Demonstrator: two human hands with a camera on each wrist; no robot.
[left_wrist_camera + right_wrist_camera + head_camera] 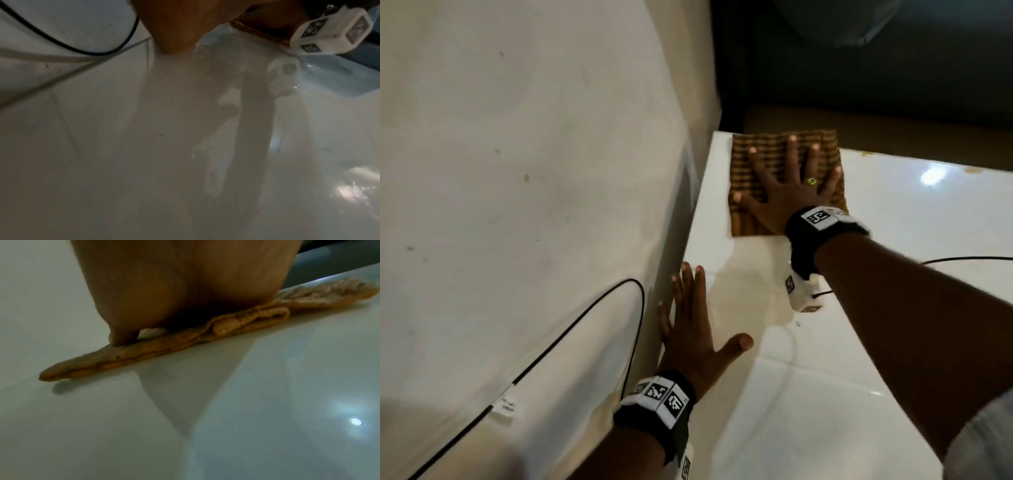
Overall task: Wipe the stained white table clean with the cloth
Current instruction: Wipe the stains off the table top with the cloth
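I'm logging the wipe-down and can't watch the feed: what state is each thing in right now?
cloth: folded, flat at the table's far left corner.
right hand: fingers spread, pressing on the cloth.
left hand: flat, fingers straight, at the table's left edge.
table: glossy; small brownish spots remain along the far edge.
black cable: hanging slack beside the table.

Off to the left, a pale wall (517, 171) carries faint specks, a black cable (571, 329) looping down across it with a small white label (506, 406) tagged on.
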